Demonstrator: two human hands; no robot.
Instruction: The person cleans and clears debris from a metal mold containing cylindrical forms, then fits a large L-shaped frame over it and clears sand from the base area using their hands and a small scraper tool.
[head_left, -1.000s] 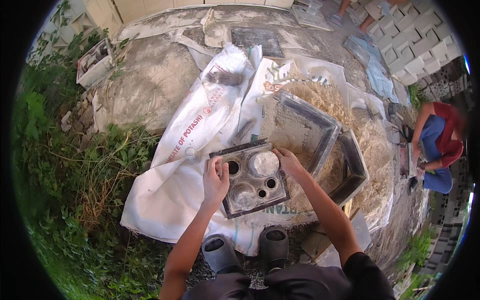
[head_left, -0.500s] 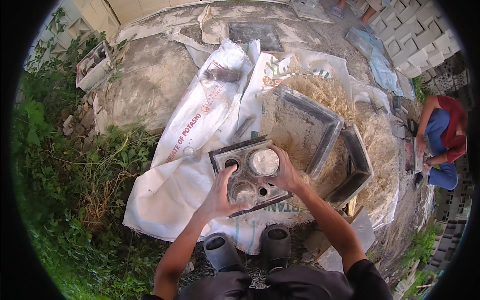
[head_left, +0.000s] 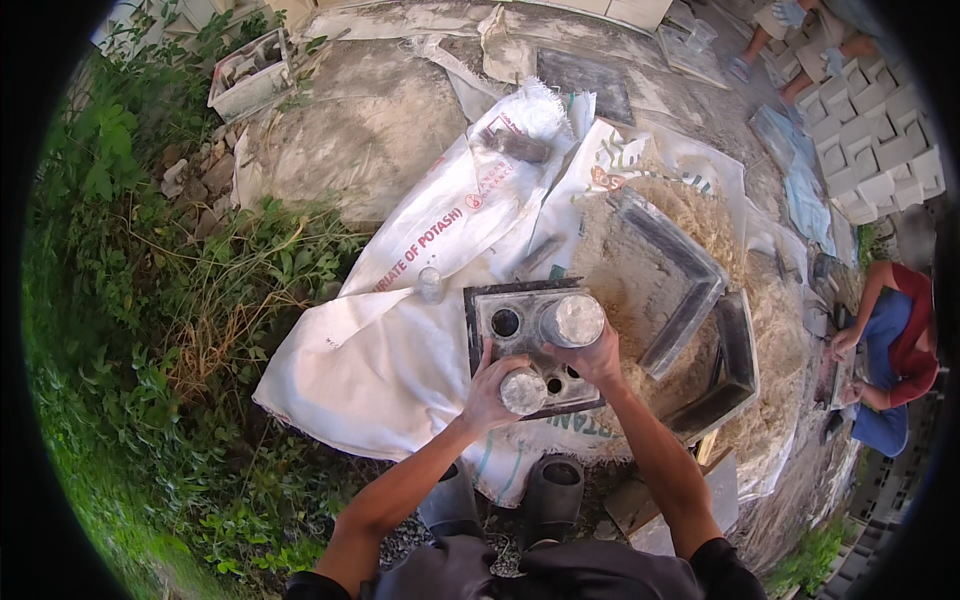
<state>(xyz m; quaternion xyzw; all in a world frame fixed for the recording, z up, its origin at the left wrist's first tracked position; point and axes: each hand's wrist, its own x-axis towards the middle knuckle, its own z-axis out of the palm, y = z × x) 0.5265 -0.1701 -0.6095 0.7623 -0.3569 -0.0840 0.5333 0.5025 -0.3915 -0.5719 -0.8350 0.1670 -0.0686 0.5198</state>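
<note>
My left hand (head_left: 487, 400) is closed around a dusty grey cylinder (head_left: 523, 391) at the near left part of a dark-rimmed mould plate (head_left: 527, 304). A second, wider cylinder (head_left: 580, 320) with a powdery pale top is in my right hand (head_left: 600, 358), whose fingers wrap its near side. Both cylinders stick up above the plate; their lower ends are hidden, so I cannot tell whether they still touch it. A round dark hole (head_left: 505, 322) shows at the plate's far left, and a smaller hole (head_left: 554, 385) lies between my hands.
White woven sacks (head_left: 400, 300) lie under the plate. Angled dark frame pieces (head_left: 690, 260) rest on sandy powder (head_left: 640, 240) to the right, and a small clear cup (head_left: 430, 284) sits to the left. A co-worker in a red shirt (head_left: 905, 350) crouches at far right; green plants (head_left: 150, 400) edge the left.
My left hand has gone from spread fingers over the plate to gripping the near cylinder, which now stands higher. The right cylinder also stands higher in my right hand. The view has shifted.
</note>
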